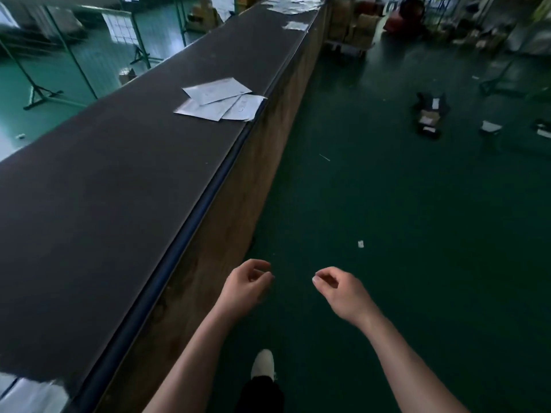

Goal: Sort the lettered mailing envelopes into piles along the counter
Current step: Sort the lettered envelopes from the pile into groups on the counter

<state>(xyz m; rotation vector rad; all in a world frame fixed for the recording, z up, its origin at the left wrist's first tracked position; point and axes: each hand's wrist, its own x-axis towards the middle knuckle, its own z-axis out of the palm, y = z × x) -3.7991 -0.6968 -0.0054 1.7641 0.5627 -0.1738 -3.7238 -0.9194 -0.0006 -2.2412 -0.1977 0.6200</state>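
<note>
A long dark counter (104, 189) runs from the lower left to the upper middle. A small pile of white envelopes (219, 99) lies near its right edge. A single envelope (295, 25) lies farther along, and a larger spread of envelopes (293, 3) covers the far end. More white paper (24, 394) shows at the bottom left corner. My left hand (246, 286) and my right hand (340, 289) hang over the green floor to the right of the counter, fingers loosely curled, holding nothing.
The counter has a wooden side panel (226, 210). Dark parcels (429, 114) and scraps lie on the green floor at the right. Cardboard boxes (354, 28) stand beyond the counter's far end. Green metal racks (74, 61) stand behind the counter. My white shoe (262, 363) is below.
</note>
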